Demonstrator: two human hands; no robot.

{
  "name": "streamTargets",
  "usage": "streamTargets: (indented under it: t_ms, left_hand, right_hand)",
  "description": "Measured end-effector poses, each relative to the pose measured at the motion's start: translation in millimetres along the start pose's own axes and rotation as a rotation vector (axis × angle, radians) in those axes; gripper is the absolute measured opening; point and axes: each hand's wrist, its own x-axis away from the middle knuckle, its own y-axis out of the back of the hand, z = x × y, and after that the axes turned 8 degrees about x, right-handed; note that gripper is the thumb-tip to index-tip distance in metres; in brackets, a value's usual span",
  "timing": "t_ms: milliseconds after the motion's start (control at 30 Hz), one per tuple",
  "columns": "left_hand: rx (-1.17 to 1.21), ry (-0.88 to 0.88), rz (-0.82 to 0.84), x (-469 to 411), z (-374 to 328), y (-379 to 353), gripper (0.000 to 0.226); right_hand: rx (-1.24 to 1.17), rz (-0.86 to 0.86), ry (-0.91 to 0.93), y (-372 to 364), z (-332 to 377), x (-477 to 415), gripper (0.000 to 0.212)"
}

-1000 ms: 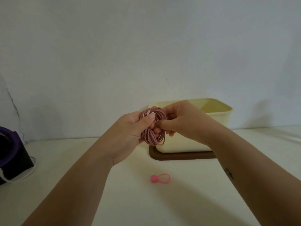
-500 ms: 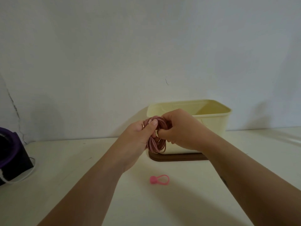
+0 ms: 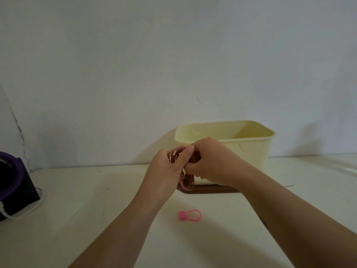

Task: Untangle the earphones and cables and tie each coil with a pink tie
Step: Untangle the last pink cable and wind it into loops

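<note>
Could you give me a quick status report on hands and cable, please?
Left hand and right hand both grip pink cable coil. Pink tie loose on table, unused. Nothing blocks it.

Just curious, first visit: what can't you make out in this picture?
Head view only.
Pink cable coil: mostly covered by the left hand and right hand; tangled or not, unclear.
Cream box: its front wall hides the bottom.
Black and purple object: cut off by the left edge.
</note>
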Motion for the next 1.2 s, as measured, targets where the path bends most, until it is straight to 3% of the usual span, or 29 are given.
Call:
streamTargets:
  t_ms: [300,500,600,667,767,933,1067,1200]
  left_hand:
    - [-0.015,-0.037,-0.135,-3.1,6.1,2.4,0.044]
    - [0.035,-0.076,-0.099,-1.6,7.1,1.2,0.064]
    - [0.293,0.046,-0.058,-1.7,4.6,-0.8,0.071]
    - [0.547,0.169,-0.035,-0.6,-2.8,-3.0,0.061]
    - [0.726,0.263,0.007,0.2,-8.8,-2.9,0.056]
    - [0.918,0.385,0.035,-1.3,-14.6,1.2,0.048]
    - [1.05,0.426,0.109,-4.2,-12.8,1.5,0.044]
    - [1.125,0.501,0.107,-3.9,-5.2,-1.4,0.035]
  right_hand:
    - [-0.046,0.026,-0.024,-3.6,1.8,0.6,0.017]
    - [-0.178,0.066,-0.041,1.0,-1.4,0.6,0.008]
    - [-0.485,0.124,-0.097,3.1,-6.2,-1.3,0.005]
    - [-0.695,0.209,-0.114,5.1,-8.4,-1.2,0.01]
    - [-0.898,0.342,-0.109,11.2,-7.3,2.1,0.022]
    - [-1.071,0.21,-0.199,21.1,-13.4,0.8,0.048]
    - [-1.162,0.116,-0.206,21.2,-11.6,0.2,0.032]
    - [-1.098,0.085,-0.189,21.8,-11.5,0.3,0.018]
